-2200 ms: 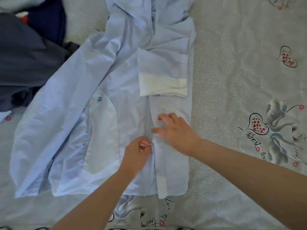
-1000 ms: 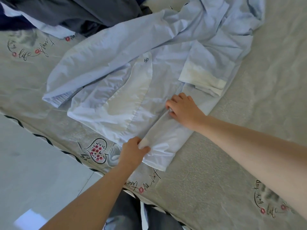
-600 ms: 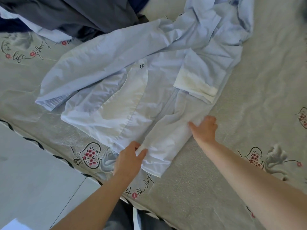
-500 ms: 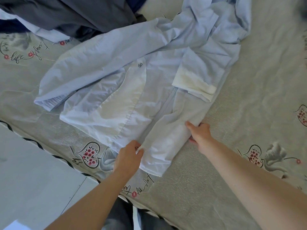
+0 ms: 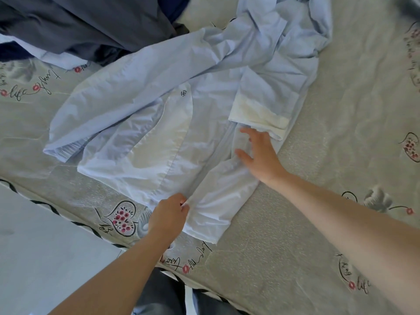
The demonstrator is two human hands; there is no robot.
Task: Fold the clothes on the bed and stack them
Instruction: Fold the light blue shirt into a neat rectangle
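- Where the fingers meet cloth: left hand (image 5: 169, 212) is curled and pinches the edge of a folded-over front panel of the shirt (image 5: 204, 110), near its bottom hem; thumb and fingertips are bunched on the fabric.
- Right hand (image 5: 261, 155) lies flat on the same folded panel, fingers straight and spread, released, pressing the cloth just below the white cuff (image 5: 256, 117).
- Both forearms are bare and reach in from the lower edge of the view.
- Shirt: one, pale blue, long-sleeved, lying front up on the bed (image 5: 341, 133) near the bed's edge. It has a white curved panel with a small dark round logo (image 5: 183, 93) at its top.
- Right-side sleeve is folded across the body, with the white cuff resting on the chest area. The other sleeve (image 5: 109, 105) stretches out to the left, its ribbed end lying on the sheet.
- Collar end is crumpled at the top of the view; the lower right panel is doubled over into a long strip.
- Sleeves counted: two. Cuffs plainly seen: one white, one ribbed blue.
- Dark clothes (image 5: 91, 21) are heaped at the top left, with some pale cloth under them; the count is unclear.
- Bed sheet is grey, printed with hearts, red flowers and script.
- Pale floor (image 5: 34, 258) shows at lower left.
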